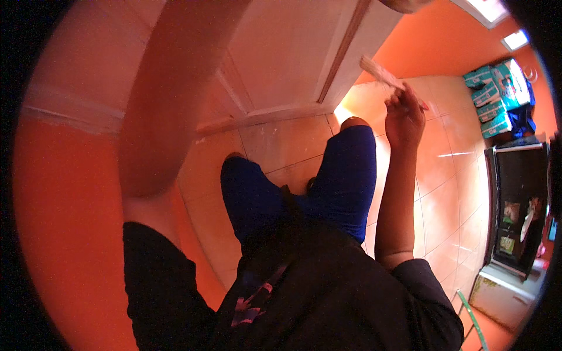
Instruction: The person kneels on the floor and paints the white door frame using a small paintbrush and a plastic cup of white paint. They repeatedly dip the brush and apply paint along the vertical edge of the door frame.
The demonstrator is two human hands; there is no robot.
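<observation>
While your left arm (175, 88) stretches up past the top of the view, the hand at its end lies out of sight, so you cannot tell whether its fingers are apart or closed on anything. Your right hand (405, 117) is closed around the handle of a flat brush (380, 73), fingers curled together, with a red end poking out beyond the grip. The brush is raised above the tiled floor (287, 140), its pale bristle end slanting up and left toward the right edge of the pale panelled door (281, 52), above that door's lower right corner. It overlaps the edge in this view, but you cannot tell whether it touches. Below the door's bottom edge, your knees in blue shorts (351, 169) stand over the floor. Orange wall (64, 193) rises on your left. Along the floor's right edge, you have teal and white packages (493, 99) stacked near the far corner, then a dark cabinet (515, 199), a whitish box-like unit (500, 298) and a green frame (471, 319) nearer you.
</observation>
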